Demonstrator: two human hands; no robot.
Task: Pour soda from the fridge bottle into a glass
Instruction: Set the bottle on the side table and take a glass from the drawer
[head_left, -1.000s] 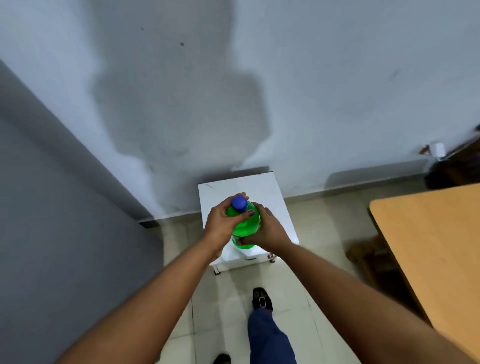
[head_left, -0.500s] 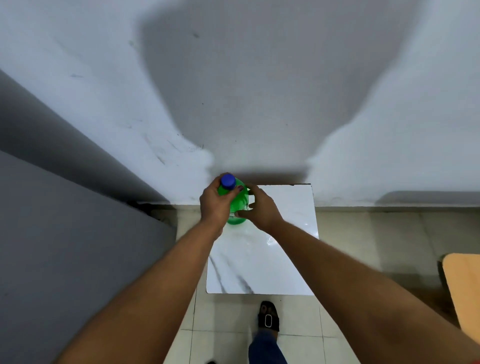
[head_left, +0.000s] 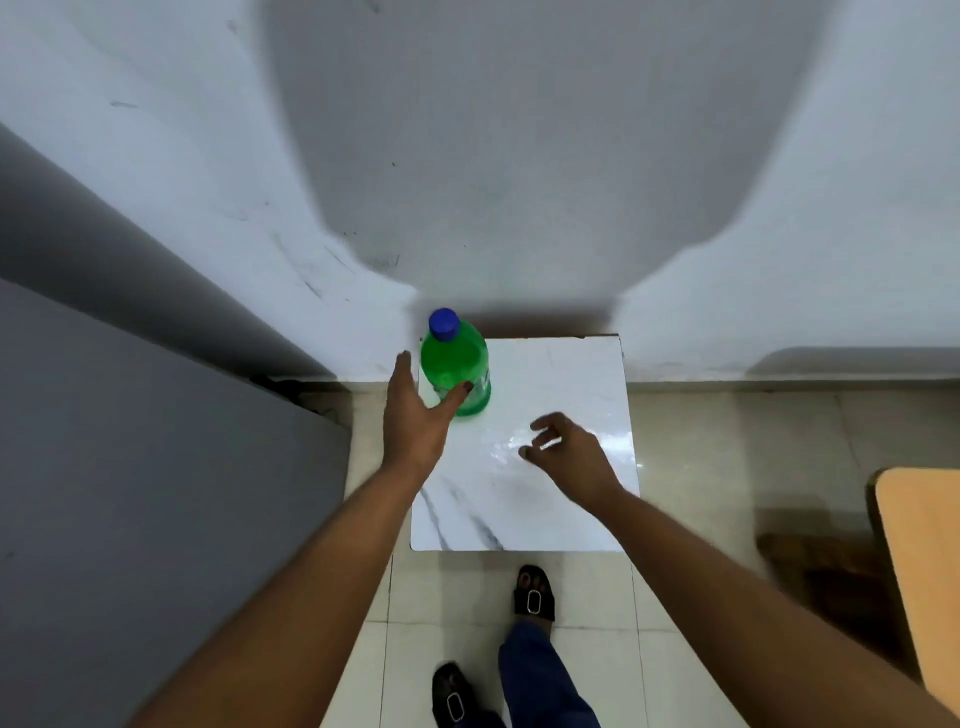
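Observation:
A green soda bottle (head_left: 455, 364) with a blue cap (head_left: 443, 324) stands upright at the far left corner of a small white marble-top table (head_left: 561, 493). My left hand (head_left: 415, 421) is spread just in front of the bottle, fingers straight, thumb lying against the bottle's lower side, not gripping it. My right hand (head_left: 571, 457) hovers over the middle of the tabletop, fingers loosely curled, holding nothing. No glass is in view.
A white wall runs right behind the table. A grey panel (head_left: 130, 467) fills the left side. An orange wooden table edge (head_left: 924, 571) shows at the right. My feet in black sandals (head_left: 534, 595) stand on the tiled floor in front.
Both hands let go of the bottle, which now stands on the tabletop. The right hand drew back toward the table's middle; the left opened beside the bottle.

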